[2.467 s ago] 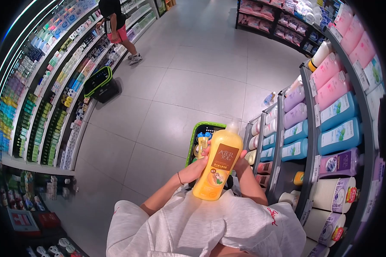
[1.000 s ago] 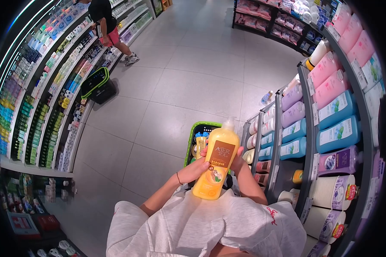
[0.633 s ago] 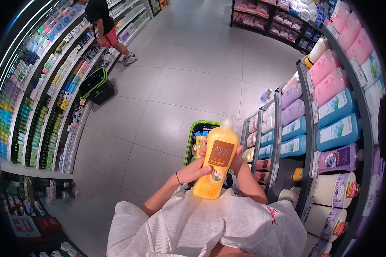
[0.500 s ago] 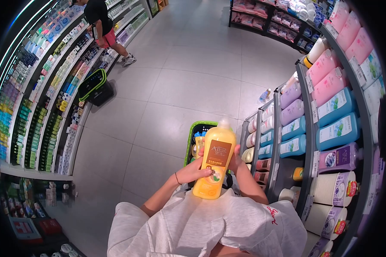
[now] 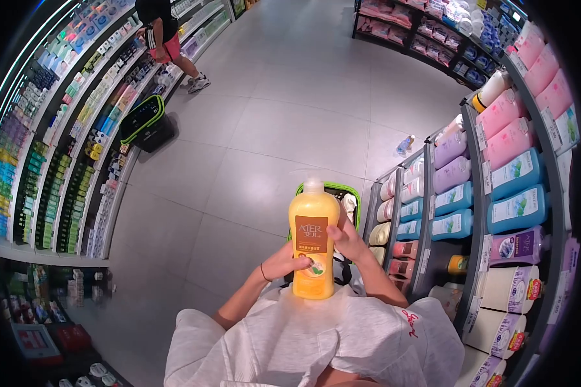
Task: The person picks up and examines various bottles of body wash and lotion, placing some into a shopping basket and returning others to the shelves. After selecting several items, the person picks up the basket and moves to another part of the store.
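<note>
A yellow bottle (image 5: 314,284) with a clear cap and a brown label stands nearly upright before my chest, label facing me. Around its lower left side my left hand (image 5: 283,263) is wrapped, the thumb lying on the front. My right hand (image 5: 348,240) grips the right side higher up, its thumb by the label's edge. Behind the bottle, partly hidden by it, a black basket with a green rim (image 5: 357,201) holds some items, one of them white.
Shelves of pink, purple and blue bottles (image 5: 516,166) rise close on my right. Long shelves (image 5: 77,161) line the left side, with another green-rimmed basket (image 5: 150,129) and a person (image 5: 161,39) beside them. A small blue item (image 5: 405,144) lies on the floor.
The bottle has turned from a tilt to nearly upright and moved slightly left. My right thumb now shows on its front. The view has shifted a little.
</note>
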Motion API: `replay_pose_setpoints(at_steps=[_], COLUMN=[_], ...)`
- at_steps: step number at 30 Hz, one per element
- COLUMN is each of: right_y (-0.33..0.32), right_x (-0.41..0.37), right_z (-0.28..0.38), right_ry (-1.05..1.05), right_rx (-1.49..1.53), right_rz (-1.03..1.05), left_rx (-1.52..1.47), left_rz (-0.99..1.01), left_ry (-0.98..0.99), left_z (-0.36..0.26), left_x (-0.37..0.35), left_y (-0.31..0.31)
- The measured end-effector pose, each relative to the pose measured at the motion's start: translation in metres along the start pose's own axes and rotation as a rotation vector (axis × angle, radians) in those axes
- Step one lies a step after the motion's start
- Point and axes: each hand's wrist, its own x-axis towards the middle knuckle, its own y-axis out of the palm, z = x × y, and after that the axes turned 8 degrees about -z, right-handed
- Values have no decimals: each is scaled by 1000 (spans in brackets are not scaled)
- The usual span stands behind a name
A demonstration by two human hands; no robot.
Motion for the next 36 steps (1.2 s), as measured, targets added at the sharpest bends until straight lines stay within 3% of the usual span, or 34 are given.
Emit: replay_pose_setpoints(at_steps=[13,15,18,21,25,29,31,33,34,36], right_y=[15,13,15,12,-11,-31,-48,-61,-71,-85], right_x=[-6,-10,-11,-13,-13,-21,-25,-33,-40,-48], right_z=[-2,-10,-9,2,10,22,20,16,21,22], right_ry=[56,37,93,-57,30,44,2,-51,66,99], right_rx=[-128,-139,-95,-165,13,223,182,225,237,219], right_rz=[-143,-154,-168,-93,63,73,43,-72,-125,-197], left_rx=[36,197,109,-146,-396,-274,-159,-135,-118,-121], left_rz=[107,71,18,-38,8,-126,-158,-179,-198,-195], left_ry=[-35,-32,-41,54,-39,8,57,21,-4,-96], left_z=[-5,4,-1,8,16,13,18,23,27,30], left_x=[13,15,15,14,17,28,36,41,43,47], left_y=[-29,-36,-35,-24,-7,28,41,54,61,73])
